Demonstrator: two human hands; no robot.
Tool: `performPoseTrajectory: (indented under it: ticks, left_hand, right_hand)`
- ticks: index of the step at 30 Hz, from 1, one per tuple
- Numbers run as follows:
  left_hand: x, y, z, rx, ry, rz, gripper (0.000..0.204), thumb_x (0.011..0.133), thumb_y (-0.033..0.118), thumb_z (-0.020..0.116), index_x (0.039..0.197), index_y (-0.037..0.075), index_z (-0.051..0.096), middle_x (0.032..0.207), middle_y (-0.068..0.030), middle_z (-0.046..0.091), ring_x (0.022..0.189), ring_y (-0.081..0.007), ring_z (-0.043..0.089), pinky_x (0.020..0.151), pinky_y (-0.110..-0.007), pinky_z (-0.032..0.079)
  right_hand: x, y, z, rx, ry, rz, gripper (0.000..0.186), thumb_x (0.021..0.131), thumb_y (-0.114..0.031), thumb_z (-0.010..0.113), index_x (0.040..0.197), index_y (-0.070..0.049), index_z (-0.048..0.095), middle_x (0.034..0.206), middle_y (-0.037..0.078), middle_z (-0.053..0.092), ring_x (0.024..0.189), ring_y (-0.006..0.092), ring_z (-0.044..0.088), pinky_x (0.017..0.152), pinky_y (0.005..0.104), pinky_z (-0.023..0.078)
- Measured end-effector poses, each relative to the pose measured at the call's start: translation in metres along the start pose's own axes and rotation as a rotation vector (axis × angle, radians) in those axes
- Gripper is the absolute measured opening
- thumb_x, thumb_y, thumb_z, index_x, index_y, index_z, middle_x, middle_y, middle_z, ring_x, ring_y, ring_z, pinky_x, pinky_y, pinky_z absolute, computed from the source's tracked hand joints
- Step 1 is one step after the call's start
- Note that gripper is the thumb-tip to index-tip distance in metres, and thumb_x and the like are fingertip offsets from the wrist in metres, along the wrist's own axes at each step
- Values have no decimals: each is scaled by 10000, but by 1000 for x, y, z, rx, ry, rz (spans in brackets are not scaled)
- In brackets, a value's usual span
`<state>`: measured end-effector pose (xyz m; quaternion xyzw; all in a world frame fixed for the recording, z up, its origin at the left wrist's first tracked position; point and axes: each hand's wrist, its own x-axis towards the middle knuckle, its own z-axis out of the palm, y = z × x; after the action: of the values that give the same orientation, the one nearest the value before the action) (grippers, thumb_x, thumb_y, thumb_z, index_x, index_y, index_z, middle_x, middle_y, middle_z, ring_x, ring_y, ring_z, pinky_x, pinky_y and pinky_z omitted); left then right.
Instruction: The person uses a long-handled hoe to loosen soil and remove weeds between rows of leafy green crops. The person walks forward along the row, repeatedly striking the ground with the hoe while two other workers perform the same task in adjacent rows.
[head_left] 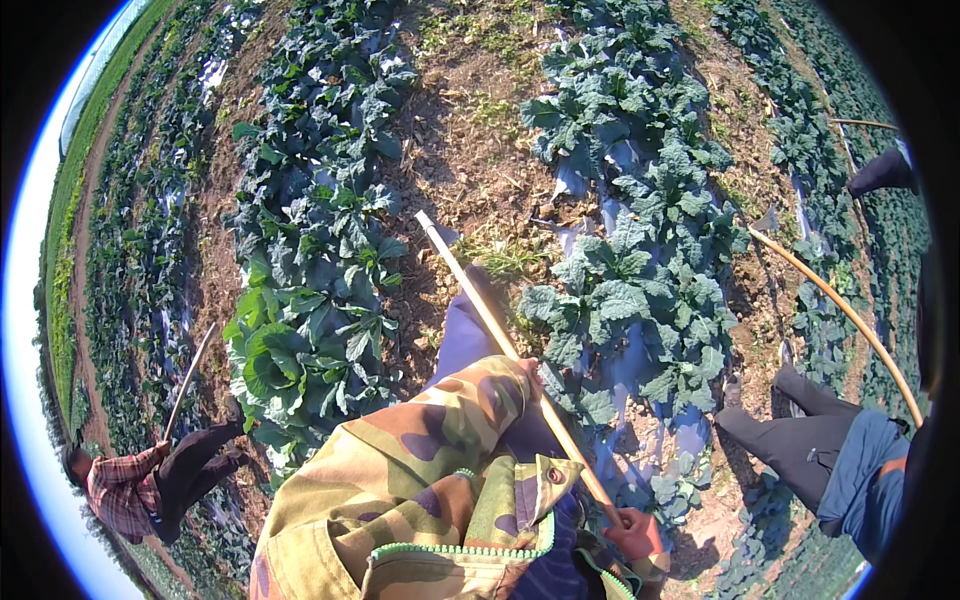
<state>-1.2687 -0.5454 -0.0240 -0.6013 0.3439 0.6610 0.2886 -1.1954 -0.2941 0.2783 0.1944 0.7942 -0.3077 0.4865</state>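
Observation:
A hoe with a long pale wooden handle (487,318) slants across the middle of the view. Its small grey blade (447,235) is at the far end, over the dirt path between two crop rows. My left hand (530,374) is closed round the middle of the handle, its fingers partly hidden by the camouflage sleeve (440,410). Lower and to the right, my right hand (636,535) wraps the handle near its back end. Weedy grass (505,258) grows just right of the blade. One of my legs (465,335), in blue, shows beneath the handle.
Leafy green plants (320,210) line the left side, and blue-green kale (640,270) grows through plastic film (625,375) on the right. A person in a plaid shirt (125,490) works at far left with a long handle. Another person (800,430) stands at right near a long-handled tool (845,310).

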Motion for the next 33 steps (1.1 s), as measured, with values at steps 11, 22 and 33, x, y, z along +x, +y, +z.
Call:
performPoseTrajectory:
  ticks: [11,22,33]
  left_hand:
    - [-25,161,22,-269,-24,162,255,781,140,549,562,79,436,429,-49,420,334,-185,414,300,-306,308]
    - [-11,316,27,-31,-131,362,208,787,163,580,670,59,443,478,-41,431,366,-165,442,331,-295,387]
    - [-26,231,40,496,-48,229,288,748,203,660,649,-33,528,481,-113,535,389,-213,552,358,-338,440]
  right_hand:
    - [83,-118,41,8,108,-167,318,657,-178,658,883,33,584,658,98,595,592,138,567,550,298,458]
    - [142,-246,69,127,92,-79,328,676,-259,665,839,0,547,640,100,551,602,148,528,564,313,439]
    - [83,-182,63,-88,-152,157,301,687,-220,622,893,-19,534,787,184,590,774,313,589,666,391,449]
